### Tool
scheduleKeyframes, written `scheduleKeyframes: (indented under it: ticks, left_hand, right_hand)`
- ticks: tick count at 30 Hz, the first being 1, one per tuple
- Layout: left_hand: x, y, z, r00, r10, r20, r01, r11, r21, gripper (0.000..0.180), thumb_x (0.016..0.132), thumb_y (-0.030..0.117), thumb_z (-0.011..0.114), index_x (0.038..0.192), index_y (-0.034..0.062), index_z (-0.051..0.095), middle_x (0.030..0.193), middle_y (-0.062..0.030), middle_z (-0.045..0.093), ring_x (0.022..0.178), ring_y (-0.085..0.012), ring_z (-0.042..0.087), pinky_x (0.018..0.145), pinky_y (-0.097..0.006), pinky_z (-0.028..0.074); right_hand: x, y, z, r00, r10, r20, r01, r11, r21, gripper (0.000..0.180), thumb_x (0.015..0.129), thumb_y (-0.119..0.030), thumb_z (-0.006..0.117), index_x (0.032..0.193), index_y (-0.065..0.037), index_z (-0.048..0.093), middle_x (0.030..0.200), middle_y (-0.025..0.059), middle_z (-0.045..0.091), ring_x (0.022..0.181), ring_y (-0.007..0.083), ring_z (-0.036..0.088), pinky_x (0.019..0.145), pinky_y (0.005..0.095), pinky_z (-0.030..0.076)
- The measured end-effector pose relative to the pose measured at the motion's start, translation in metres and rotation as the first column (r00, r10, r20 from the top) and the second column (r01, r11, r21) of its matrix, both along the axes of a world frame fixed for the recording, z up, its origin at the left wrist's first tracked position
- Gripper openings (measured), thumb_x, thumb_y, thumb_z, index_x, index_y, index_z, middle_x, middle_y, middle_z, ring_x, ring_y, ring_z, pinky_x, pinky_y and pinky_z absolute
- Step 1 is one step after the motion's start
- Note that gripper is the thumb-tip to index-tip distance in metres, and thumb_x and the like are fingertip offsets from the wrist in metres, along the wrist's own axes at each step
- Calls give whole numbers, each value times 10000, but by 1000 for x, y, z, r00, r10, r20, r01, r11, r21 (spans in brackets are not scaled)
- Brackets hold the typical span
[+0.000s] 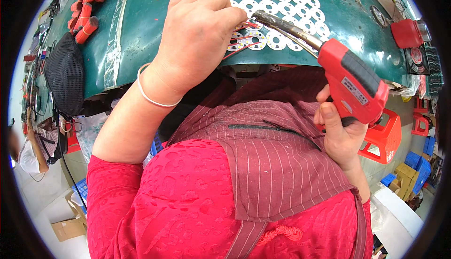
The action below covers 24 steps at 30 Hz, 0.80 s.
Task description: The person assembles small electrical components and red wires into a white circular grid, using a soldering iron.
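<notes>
My right hand [342, 139] is wrapped around the handle of a red and black soldering gun [350, 78]. Its long metal barrel points up and left, with the dark tip beside the fingertips of my left hand [195, 38]. Those fingers are pinched together over the boards and seem to grip a thin red wire [240, 50], partly hidden by the hand. Underneath are round white LED boards [282, 46] with centre holes, laid in close rows. Small yellow chips show on the nearest ones, and red wires cross some of them.
Bundles of red wire [86, 30] lie at the far left of the green tabletop [141, 29]. A black mesh item [66, 73] hangs at its left edge. A red container [407, 33] stands at the right, above a red stool [386, 139]. Another person [33, 153] is at far left.
</notes>
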State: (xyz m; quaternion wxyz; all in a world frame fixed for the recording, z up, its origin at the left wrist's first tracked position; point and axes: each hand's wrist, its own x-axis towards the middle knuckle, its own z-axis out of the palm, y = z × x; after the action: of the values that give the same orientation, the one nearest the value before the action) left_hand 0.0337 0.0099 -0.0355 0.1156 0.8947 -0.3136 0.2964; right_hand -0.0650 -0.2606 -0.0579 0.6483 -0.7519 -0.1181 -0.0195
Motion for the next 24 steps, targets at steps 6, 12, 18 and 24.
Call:
scheduleKeyframes:
  ticks: [6, 12, 18, 24]
  left_hand:
    - [0, 0, -1, 1000, 7, 8, -7, 1000, 13, 104, 756, 72, 697, 826, 147, 706, 715, -14, 553, 752, -225, 581, 935, -438, 428]
    - [0, 1, -1, 1000, 9, 20, -9, 1000, 14, 106, 759, 68, 691, 825, 149, 706, 716, -15, 552, 755, -225, 580, 936, -446, 427]
    - [1, 0, -1, 1000, 10, 16, -10, 999, 30, 98, 758, 74, 692, 821, 148, 704, 718, -14, 551, 762, -224, 580, 941, -451, 423]
    - [-1, 0, 0, 1000, 12, 17, -12, 1000, 24, 87, 759, 79, 695, 819, 142, 701, 718, -13, 548, 762, -223, 578, 937, -450, 420]
  right_hand:
    - [5, 16, 6, 1000, -30, 5, 30, 998, 54, 387, 926, -78, 619, 1269, 35, 479, 1052, 155, 611, 646, 94, 537, 557, 243, 474]
    - [2, -1, -2, 996, 72, -45, -69, 995, 67, 311, 881, 21, 662, 1182, 2, 588, 1074, 110, 668, 821, 87, 592, 690, 224, 483]
    - [5, 9, 3, 998, -8, 66, 12, 998, -58, 419, 921, -95, 629, 1287, 26, 466, 1121, 175, 617, 642, 89, 530, 573, 253, 489]
    - [3, 11, 2, 999, -37, 26, 36, 999, 36, 446, 923, -140, 639, 1302, 17, 463, 1185, 183, 604, 635, 80, 518, 575, 246, 487]
